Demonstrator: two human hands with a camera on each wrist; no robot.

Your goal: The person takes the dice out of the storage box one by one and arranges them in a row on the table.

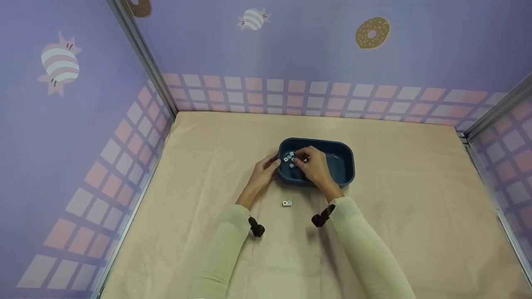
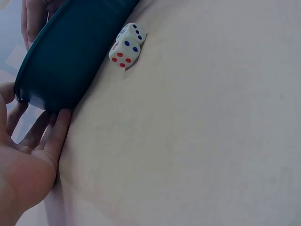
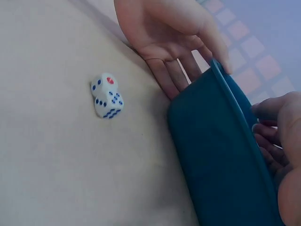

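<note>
A dark blue rectangular plastic box [image 1: 343, 164] stands on the cloth, with several white dice [image 1: 289, 157] at its left end. My left hand [image 1: 262, 172] holds that end; the thumb lies at the rim and the fingers rest against the outer wall. Reaching over the near wall, my right hand [image 1: 314, 166] has curled fingers down among the dice and pinches a die, mostly hidden by the fingers. In front of the box, two more dice [image 1: 286, 203] touch each other on the cloth; the left wrist view shows these white dice [image 2: 127, 47] with red and blue dots.
A beige cloth [image 1: 208, 166] covers the table. Purple panels [image 1: 299, 54] with sweets and pink-and-white squares stand behind and at both sides, joined by metal posts [image 1: 145, 54]. A small black device [image 1: 256, 228] is worn on each wrist.
</note>
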